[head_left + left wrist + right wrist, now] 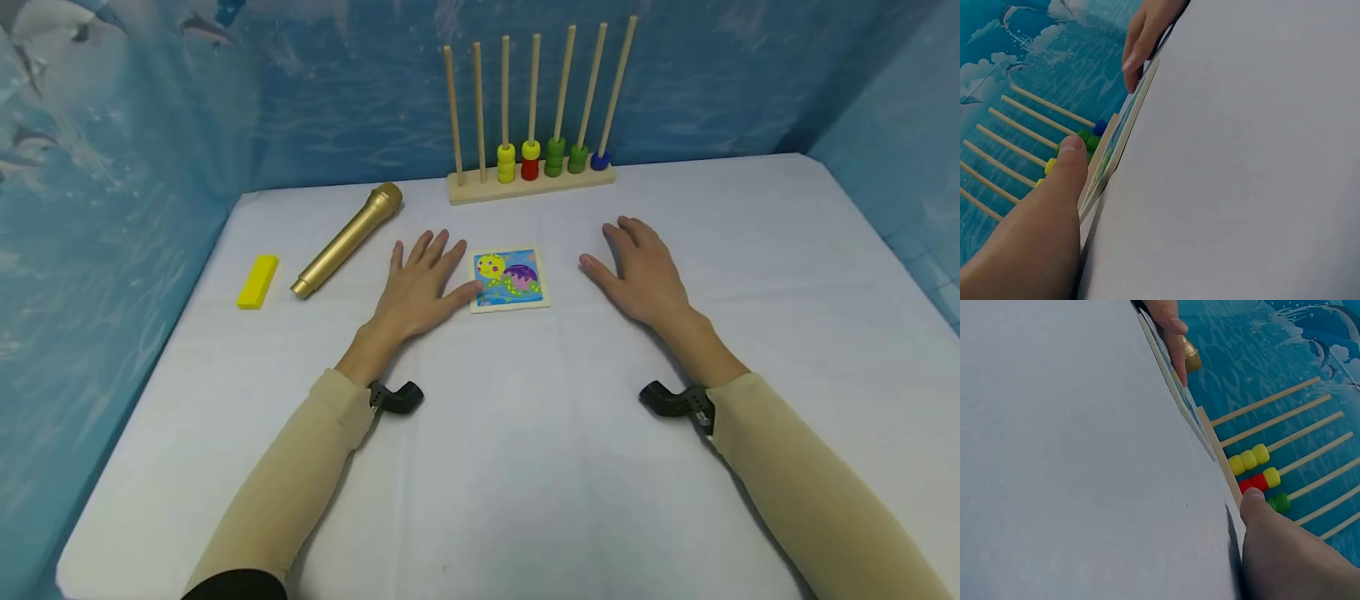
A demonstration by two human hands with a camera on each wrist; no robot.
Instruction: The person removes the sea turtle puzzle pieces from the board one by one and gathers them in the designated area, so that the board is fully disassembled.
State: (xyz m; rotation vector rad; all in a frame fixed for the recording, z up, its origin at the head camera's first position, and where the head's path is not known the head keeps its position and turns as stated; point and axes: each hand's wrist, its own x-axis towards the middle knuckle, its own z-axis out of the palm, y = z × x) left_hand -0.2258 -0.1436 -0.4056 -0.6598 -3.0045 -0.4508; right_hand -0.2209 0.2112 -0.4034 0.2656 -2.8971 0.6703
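A square picture puzzle [510,280] with a yellow and purple turtle on blue lies flat on the table, its pale wooden border facing up. My left hand [424,287] rests palm down just left of it, fingers spread, the thumb tip at the puzzle's left edge. To the puzzle's right, my right hand [641,271] lies on the table with fingers extended and nothing held. The left wrist view shows the puzzle [1124,134] edge-on beyond my left thumb [1063,181]. In the right wrist view my right thumb [1272,525] overlaps the bead rack.
A gold microphone [348,240] lies slantwise left of my left hand, with a yellow block [258,282] farther left. At the back edge stands a wooden bead rack [528,190] with upright rods and colored beads. Blue sea-print cloth [337,100] hangs behind the white table [495,467].
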